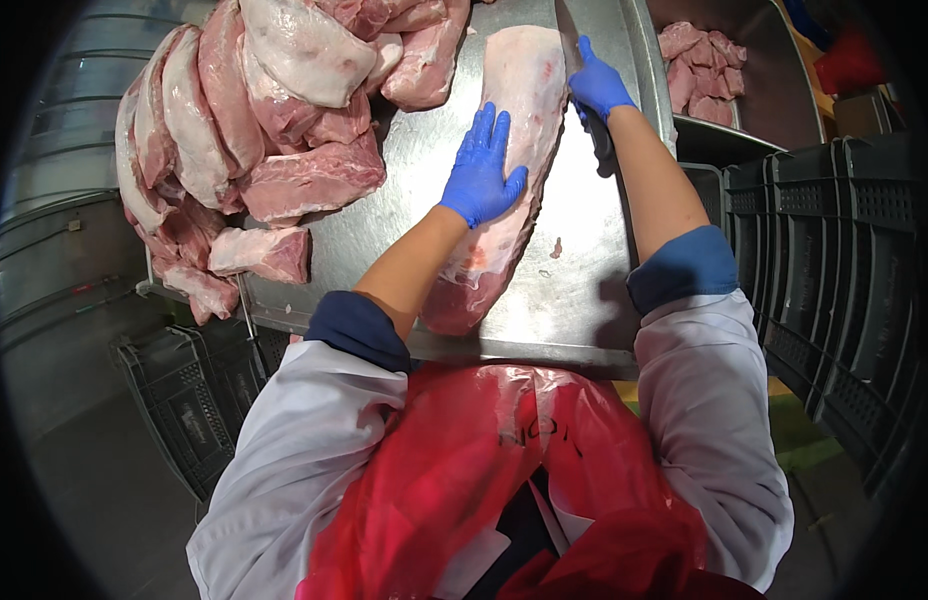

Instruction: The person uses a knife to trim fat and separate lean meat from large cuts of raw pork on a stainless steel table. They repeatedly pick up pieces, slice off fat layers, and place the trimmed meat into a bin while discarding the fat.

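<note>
A long pale slab of pork loin (529,110) lies lengthwise on the metal work table (424,150), its redder end close to me. Flat on its fatty upper face rests my left hand (484,170), gloved in blue with fingers stretched forward. At the loin's far right edge my right hand (597,85), also gloved, grips a knife (601,150). The black handle sticks out below that fist, and the blade points away from me along the meat's edge. Part of the blade is hard to make out against the shiny metal.
Heaped cuts of pork (304,60) cover the table's left side, some overhanging its edge. Beyond the right edge, a metal bin (784,100) holds trimmed pieces. Dark plastic crates stand upright at right (814,280), and another crate (184,400) sits low on the left.
</note>
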`<state>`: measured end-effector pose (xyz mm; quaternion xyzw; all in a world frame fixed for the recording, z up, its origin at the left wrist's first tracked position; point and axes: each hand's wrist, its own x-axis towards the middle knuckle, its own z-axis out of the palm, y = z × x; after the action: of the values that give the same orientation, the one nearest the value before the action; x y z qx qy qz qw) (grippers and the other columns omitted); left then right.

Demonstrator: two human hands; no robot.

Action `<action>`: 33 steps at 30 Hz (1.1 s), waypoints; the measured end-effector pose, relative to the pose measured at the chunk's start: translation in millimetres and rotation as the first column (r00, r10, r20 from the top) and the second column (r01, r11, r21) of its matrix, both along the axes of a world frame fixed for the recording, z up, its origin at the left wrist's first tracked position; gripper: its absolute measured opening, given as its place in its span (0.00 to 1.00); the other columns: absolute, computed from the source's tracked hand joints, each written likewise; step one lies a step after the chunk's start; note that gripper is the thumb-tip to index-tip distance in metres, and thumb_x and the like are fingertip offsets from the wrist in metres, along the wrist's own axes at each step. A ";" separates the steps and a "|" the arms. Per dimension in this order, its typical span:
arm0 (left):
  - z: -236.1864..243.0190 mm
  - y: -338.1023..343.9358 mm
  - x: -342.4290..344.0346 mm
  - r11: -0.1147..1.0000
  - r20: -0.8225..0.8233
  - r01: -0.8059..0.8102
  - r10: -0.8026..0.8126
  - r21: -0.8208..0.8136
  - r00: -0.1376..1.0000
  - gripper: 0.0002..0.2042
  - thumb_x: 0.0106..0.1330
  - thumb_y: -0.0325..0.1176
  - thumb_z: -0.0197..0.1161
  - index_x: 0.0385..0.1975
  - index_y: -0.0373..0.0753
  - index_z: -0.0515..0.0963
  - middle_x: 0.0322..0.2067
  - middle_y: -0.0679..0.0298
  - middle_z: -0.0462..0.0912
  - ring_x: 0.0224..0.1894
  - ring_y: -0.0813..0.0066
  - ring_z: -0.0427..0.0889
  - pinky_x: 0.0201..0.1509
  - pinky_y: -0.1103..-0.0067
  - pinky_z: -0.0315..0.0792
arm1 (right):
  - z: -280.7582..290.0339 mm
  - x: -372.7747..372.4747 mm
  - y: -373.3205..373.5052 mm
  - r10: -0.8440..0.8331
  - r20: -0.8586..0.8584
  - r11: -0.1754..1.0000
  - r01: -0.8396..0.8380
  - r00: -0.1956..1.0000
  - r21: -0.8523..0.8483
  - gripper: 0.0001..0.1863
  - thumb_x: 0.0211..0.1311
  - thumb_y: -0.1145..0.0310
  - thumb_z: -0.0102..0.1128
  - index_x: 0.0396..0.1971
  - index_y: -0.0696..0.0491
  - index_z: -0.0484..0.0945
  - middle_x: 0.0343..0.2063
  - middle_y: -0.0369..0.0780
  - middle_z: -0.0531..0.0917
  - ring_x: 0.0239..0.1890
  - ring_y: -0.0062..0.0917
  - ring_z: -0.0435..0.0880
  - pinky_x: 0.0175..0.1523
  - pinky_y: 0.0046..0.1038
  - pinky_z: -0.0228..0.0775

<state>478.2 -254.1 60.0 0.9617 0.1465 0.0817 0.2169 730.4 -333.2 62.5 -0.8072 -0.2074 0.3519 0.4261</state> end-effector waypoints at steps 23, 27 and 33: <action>-8.3 8.8 4.9 0.998 0.054 0.034 -0.031 -0.058 0.998 0.43 0.62 0.43 0.61 0.74 0.34 0.47 0.74 0.39 0.43 0.75 0.38 0.45 0.76 0.54 0.45 | 15.7 -61.6 -28.6 0.141 -0.131 0.989 -0.144 0.981 -0.019 0.47 0.60 0.78 0.49 0.77 0.42 0.39 0.20 0.44 0.79 0.15 0.25 0.76 0.20 0.30 0.71; -17.6 13.5 3.0 0.997 0.061 -0.026 0.031 -0.069 0.998 0.42 0.63 0.44 0.60 0.74 0.34 0.48 0.74 0.39 0.43 0.75 0.38 0.45 0.76 0.54 0.45 | 12.6 -106.1 -38.3 0.151 -0.027 0.975 -0.154 0.988 -0.162 0.45 0.65 0.71 0.47 0.77 0.43 0.35 0.26 0.52 0.83 0.18 0.31 0.81 0.25 0.34 0.75; -14.6 15.6 4.4 0.999 0.062 -0.027 0.029 -0.040 0.998 0.40 0.67 0.44 0.58 0.73 0.32 0.47 0.74 0.39 0.43 0.75 0.37 0.46 0.76 0.55 0.45 | 2.5 -146.7 -61.8 0.125 0.016 0.986 -0.123 0.992 -0.117 0.45 0.63 0.71 0.47 0.77 0.41 0.35 0.31 0.55 0.83 0.26 0.37 0.84 0.35 0.35 0.78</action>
<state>482.5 -238.5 45.3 0.9521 0.1547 0.1117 0.2392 583.7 -394.9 65.0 -0.8201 -0.2413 0.3798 0.3535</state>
